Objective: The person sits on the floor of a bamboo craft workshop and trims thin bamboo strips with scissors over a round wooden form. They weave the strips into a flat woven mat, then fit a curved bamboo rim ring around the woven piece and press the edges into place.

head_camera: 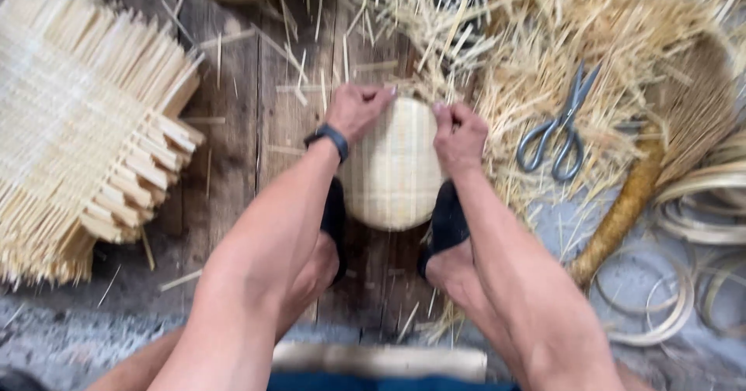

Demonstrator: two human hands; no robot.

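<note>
Nearest you: your knees frame a pale wooden block at the bottom edge.
Feet: both dark shoes press against the sides of the small woven basket, pinning it on the plank floor.
Basket: pale, tightly woven, rounded, with loose uncut strips bristling from its far rim.
Left hand: wearing a dark wristband, fingers curled onto the far rim, pinching strips there.
Right hand: likewise closed on the far rim, just beside the left, the two slightly apart.
Right of you: grey scissors lie on straw trimmings.
Left of you: flat woven mat, well apart.
</note>
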